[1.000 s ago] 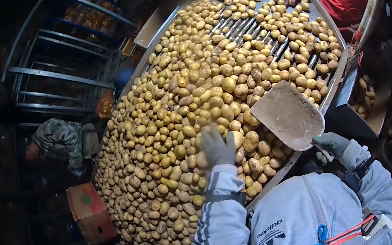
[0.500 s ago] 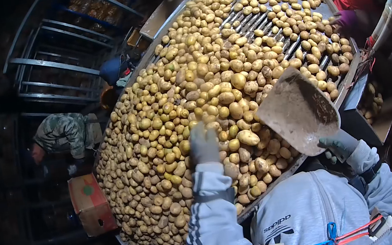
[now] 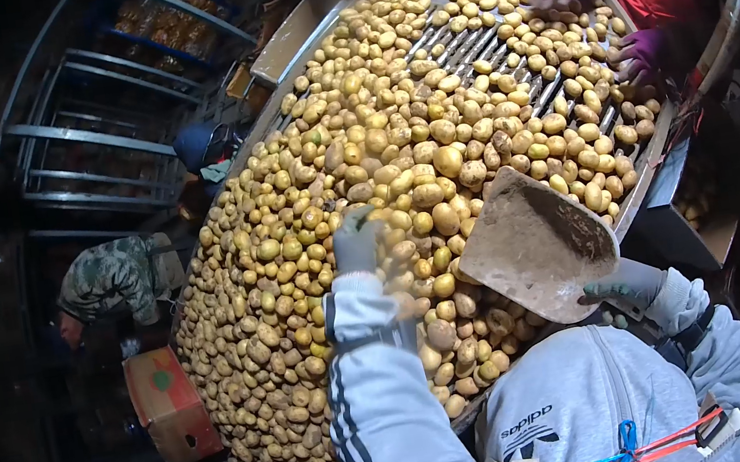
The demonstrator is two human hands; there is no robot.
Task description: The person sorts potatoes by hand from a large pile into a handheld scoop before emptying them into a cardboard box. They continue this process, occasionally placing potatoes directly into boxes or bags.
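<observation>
A broad heap of potatoes (image 3: pixel 302 288) covers the slatted sorting table in front of me. My left hand (image 3: pixel 356 244), in a grey glove, is over the middle of the heap, its fingers bent and apart, touching or just above the potatoes. It is slightly blurred, and I see nothing held in it. My right hand (image 3: pixel 631 284), also gloved, is closed on the near end of a dirty, wide-mouthed scoop (image 3: pixel 538 245). The scoop is tilted over the right edge of the heap, and its inside shows brown stains and no potatoes.
Metal slats (image 3: pixel 481 45) show between potatoes at the far side. Co-workers' purple-gloved hands (image 3: pixel 638 53) are at the far right edge. A bent-over person in camouflage (image 3: pixel 116 276) is at the left, near a cardboard box (image 3: pixel 168 406). Metal rails (image 3: pixel 92 139) stand behind.
My left hand has shifted slightly left and away from me, its fingers more bent. The scoop and my right hand sit a little left and lower in view. A co-worker's purple glove reaches further over the potatoes.
</observation>
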